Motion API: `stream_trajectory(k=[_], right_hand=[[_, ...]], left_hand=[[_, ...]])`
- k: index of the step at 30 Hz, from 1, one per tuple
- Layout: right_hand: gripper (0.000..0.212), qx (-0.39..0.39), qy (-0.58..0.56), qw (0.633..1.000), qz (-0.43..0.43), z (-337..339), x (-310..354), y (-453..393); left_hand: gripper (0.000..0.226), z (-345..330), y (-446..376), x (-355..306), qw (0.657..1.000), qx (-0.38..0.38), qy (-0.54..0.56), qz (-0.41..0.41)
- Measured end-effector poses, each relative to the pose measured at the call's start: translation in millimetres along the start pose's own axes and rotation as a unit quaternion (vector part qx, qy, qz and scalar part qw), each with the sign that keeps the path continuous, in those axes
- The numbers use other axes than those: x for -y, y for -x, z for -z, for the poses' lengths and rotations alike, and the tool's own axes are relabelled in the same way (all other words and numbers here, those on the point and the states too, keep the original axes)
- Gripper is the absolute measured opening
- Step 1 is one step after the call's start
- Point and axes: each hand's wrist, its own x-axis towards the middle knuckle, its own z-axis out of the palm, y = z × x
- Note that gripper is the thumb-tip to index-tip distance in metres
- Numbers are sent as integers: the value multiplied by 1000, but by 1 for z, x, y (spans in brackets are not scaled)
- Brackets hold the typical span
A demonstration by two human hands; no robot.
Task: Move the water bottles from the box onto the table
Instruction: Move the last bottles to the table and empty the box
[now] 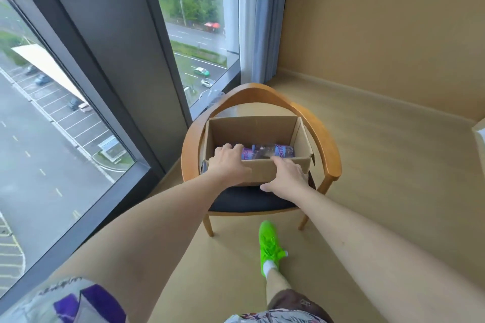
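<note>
Right now both hands sit on the near wall of the open brown cardboard box [252, 134]. The left hand [229, 162] hooks its fingers over the rim near the left corner, fingertips curled down inside. The right hand [287, 178] lies on the same wall further right, fingers bent over the top edge and thumb spread along the outer face. Both are gripping the box itself rather than anything in it, probably to steady it or draw it closer before reaching in.

Inside, the clear plastic water bottles with purple labels [265, 151] lie on their sides on the bottom, just beyond the fingertips; how many there are I cannot tell. None has been lifted out yet, so the task looks barely begun.

The box rests on the dark cushioned seat of a curved wooden armchair [328, 144], which stands by a tall window [199, 21] with a pale curtain [258, 21]. A bright green shoe [270, 246] steps toward the chair across the beige floor. No table is clearly in view.
</note>
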Motion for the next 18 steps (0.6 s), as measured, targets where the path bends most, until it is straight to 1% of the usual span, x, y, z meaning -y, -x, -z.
stream_trajectory(k=[5, 8, 11, 14, 18], right_hand=[[89, 40, -25, 999, -9, 13, -6, -116], [84, 77, -30, 996, -26, 19, -14, -171], [82, 112, -20, 993, -44, 22, -18, -220], [84, 144, -4, 988, -49, 17, -19, -258], [86, 196, 3, 979, -60, -3, -18, -290]], left_hand=[[63, 3, -105, 9, 999, 22, -1, 47], [63, 0, -156, 11, 996, 57, -18, 64], [62, -7, -201, 15, 994, 72, -26, 84], [61, -22, -229, 20, 990, 96, -5, 103], [59, -52, -247, 34, 984, 147, -9, 101]])
